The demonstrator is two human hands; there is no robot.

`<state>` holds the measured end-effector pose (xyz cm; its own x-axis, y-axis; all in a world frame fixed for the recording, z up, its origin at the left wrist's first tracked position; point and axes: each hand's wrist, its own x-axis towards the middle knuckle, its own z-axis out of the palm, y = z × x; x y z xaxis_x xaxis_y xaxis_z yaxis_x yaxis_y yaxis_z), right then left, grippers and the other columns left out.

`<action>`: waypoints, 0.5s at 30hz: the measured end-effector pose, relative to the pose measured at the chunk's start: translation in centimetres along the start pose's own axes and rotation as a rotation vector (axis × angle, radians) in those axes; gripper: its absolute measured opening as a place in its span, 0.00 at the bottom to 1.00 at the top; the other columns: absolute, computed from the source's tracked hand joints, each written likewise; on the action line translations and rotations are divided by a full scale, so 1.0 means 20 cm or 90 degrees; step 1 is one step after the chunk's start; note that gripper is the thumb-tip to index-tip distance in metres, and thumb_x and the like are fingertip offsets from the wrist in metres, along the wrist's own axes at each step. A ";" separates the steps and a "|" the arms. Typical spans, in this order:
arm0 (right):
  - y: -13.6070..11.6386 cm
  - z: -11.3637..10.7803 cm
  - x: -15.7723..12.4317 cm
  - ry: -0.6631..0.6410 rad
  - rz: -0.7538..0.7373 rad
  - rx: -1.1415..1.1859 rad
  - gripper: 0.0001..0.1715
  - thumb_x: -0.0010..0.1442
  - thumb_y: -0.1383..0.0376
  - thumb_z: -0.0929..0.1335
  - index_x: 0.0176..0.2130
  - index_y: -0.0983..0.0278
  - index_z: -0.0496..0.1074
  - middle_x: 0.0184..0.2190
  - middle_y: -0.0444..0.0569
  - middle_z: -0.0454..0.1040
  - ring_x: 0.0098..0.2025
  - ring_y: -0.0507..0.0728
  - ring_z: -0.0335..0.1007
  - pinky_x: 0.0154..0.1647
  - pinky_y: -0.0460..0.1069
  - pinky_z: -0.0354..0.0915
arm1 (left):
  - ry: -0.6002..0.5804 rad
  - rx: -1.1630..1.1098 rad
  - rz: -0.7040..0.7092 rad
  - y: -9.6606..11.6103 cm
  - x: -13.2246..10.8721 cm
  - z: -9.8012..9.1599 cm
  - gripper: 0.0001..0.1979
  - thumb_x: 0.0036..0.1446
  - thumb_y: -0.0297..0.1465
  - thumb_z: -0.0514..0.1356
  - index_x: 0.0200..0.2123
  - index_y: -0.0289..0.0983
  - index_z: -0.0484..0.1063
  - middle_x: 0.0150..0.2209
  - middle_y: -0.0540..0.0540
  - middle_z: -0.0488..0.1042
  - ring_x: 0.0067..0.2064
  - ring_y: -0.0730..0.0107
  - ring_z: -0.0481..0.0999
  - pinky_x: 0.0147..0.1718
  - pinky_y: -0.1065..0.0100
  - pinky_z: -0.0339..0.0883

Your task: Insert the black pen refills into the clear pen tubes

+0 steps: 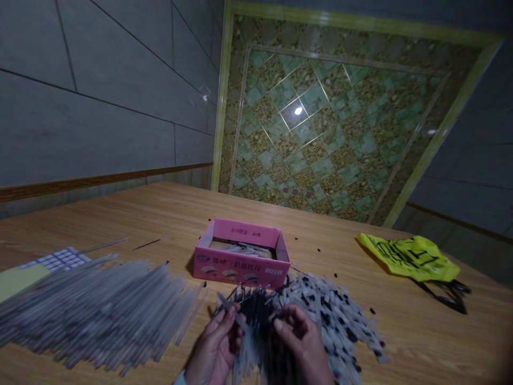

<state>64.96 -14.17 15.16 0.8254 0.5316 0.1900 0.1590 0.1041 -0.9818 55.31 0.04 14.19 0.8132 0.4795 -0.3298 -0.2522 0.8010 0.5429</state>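
Observation:
My left hand (214, 347) is closed, with a translucent plastic strip or tube (224, 301) pinched between thumb and fingers and slanting up to the left. My right hand (302, 345) has thumb and fingertips curled together over a heap of thin dark sticks (258, 313); what they grip is too small and blurred to name. Both hands are close together above this heap, just in front of a pink open box (240, 267) holding some pale strips. Right of my right hand spreads a pile of clear pieces with black ends (336, 310).
A large pile of long translucent tubes (100, 310) lies on the left of the wooden table (160, 214). Behind it are a checked blue-and-white sheet (60, 259) and a pale yellow-green one (20, 280). At right lies a yellow bag (409, 256) with black straps (441, 297). Small black bits are scattered about.

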 end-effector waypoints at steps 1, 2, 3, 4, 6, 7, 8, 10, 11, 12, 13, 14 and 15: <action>0.00 0.04 -0.01 -0.034 0.032 0.115 0.16 0.48 0.57 0.72 0.31 0.65 0.68 0.28 0.50 0.74 0.28 0.54 0.69 0.26 0.45 0.61 | 0.001 -0.006 0.007 0.00 0.01 -0.01 0.10 0.47 0.23 0.63 0.36 0.33 0.70 0.27 0.47 0.75 0.24 0.78 0.73 0.21 0.78 0.66; 0.00 0.07 -0.02 -0.061 0.061 0.212 0.17 0.46 0.58 0.74 0.31 0.65 0.67 0.28 0.50 0.74 0.27 0.53 0.69 0.25 0.44 0.61 | 0.001 -0.011 0.013 0.00 0.01 -0.01 0.10 0.47 0.22 0.63 0.36 0.33 0.70 0.27 0.46 0.75 0.24 0.78 0.73 0.22 0.77 0.67; 0.00 0.09 -0.03 -0.076 0.085 0.288 0.18 0.45 0.60 0.75 0.31 0.66 0.67 0.28 0.50 0.74 0.26 0.52 0.69 0.24 0.43 0.61 | 0.002 -0.015 0.018 0.00 0.02 -0.02 0.10 0.48 0.22 0.62 0.36 0.33 0.70 0.27 0.46 0.75 0.25 0.77 0.73 0.22 0.77 0.67; 0.01 0.11 -0.04 -0.085 0.104 0.343 0.18 0.44 0.61 0.76 0.31 0.66 0.67 0.27 0.49 0.74 0.25 0.51 0.69 0.23 0.43 0.61 | 0.002 -0.018 0.020 -0.01 0.02 -0.02 0.09 0.48 0.22 0.62 0.36 0.33 0.70 0.28 0.46 0.75 0.25 0.77 0.73 0.22 0.76 0.67; 0.03 0.12 -0.05 -0.105 0.117 0.409 0.18 0.44 0.63 0.76 0.31 0.67 0.68 0.27 0.49 0.74 0.24 0.50 0.69 0.22 0.42 0.62 | 0.002 -0.017 0.018 -0.01 0.03 -0.03 0.10 0.48 0.22 0.62 0.36 0.33 0.69 0.28 0.46 0.75 0.25 0.77 0.73 0.23 0.76 0.68; 0.04 0.12 -0.05 -0.119 0.123 0.433 0.17 0.44 0.64 0.76 0.31 0.67 0.68 0.27 0.49 0.74 0.24 0.50 0.69 0.22 0.42 0.62 | 0.002 -0.014 0.016 -0.01 0.03 -0.03 0.11 0.48 0.22 0.62 0.37 0.33 0.69 0.28 0.46 0.75 0.25 0.77 0.73 0.22 0.76 0.68; 0.05 0.12 -0.05 -0.134 0.134 0.453 0.17 0.44 0.64 0.76 0.32 0.67 0.69 0.27 0.49 0.74 0.24 0.49 0.69 0.22 0.42 0.63 | 0.004 -0.011 0.013 -0.01 0.03 -0.03 0.11 0.48 0.22 0.62 0.37 0.33 0.69 0.28 0.46 0.76 0.25 0.77 0.73 0.22 0.76 0.68; 0.07 0.12 -0.05 -0.158 0.166 0.493 0.16 0.45 0.65 0.76 0.32 0.66 0.70 0.28 0.48 0.74 0.25 0.49 0.69 0.23 0.42 0.63 | 0.006 -0.003 0.009 -0.01 0.02 -0.02 0.12 0.47 0.22 0.63 0.38 0.33 0.69 0.29 0.45 0.76 0.25 0.77 0.74 0.22 0.76 0.68; 0.09 0.12 -0.05 -0.164 0.184 0.517 0.15 0.44 0.65 0.76 0.32 0.66 0.70 0.29 0.48 0.74 0.25 0.49 0.69 0.23 0.41 0.63 | 0.006 0.001 0.006 -0.01 0.02 -0.02 0.12 0.47 0.22 0.63 0.37 0.33 0.69 0.29 0.45 0.76 0.25 0.77 0.73 0.22 0.76 0.67; 0.10 0.13 -0.05 -0.165 0.198 0.542 0.15 0.44 0.65 0.76 0.32 0.65 0.71 0.29 0.47 0.73 0.25 0.48 0.69 0.23 0.41 0.63 | 0.006 0.004 0.004 -0.01 0.02 -0.02 0.12 0.46 0.22 0.63 0.37 0.33 0.69 0.30 0.45 0.76 0.24 0.77 0.73 0.21 0.77 0.67; 0.12 0.14 -0.05 -0.162 0.205 0.570 0.15 0.43 0.65 0.77 0.31 0.64 0.71 0.29 0.46 0.73 0.25 0.48 0.68 0.22 0.40 0.63 | 0.006 0.006 0.003 -0.01 0.01 -0.01 0.12 0.46 0.22 0.64 0.37 0.32 0.69 0.30 0.45 0.76 0.24 0.78 0.73 0.21 0.77 0.67; 0.13 0.15 -0.06 -0.162 0.207 0.594 0.16 0.43 0.65 0.77 0.31 0.63 0.71 0.29 0.45 0.73 0.25 0.47 0.68 0.22 0.40 0.63 | 0.007 0.005 0.002 0.00 0.01 -0.01 0.12 0.46 0.22 0.64 0.36 0.32 0.69 0.29 0.45 0.76 0.23 0.78 0.73 0.20 0.78 0.66; 0.15 0.15 -0.06 -0.168 0.205 0.612 0.16 0.43 0.65 0.77 0.32 0.62 0.71 0.29 0.44 0.73 0.25 0.47 0.67 0.23 0.39 0.63 | 0.009 0.004 0.001 0.00 0.00 -0.01 0.12 0.45 0.22 0.64 0.36 0.32 0.69 0.29 0.45 0.76 0.23 0.79 0.72 0.20 0.78 0.66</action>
<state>62.78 -11.89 12.04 0.5896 0.8073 0.0270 -0.6404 0.4876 -0.5934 55.31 0.08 14.06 0.8053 0.4859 -0.3398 -0.2504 0.7981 0.5480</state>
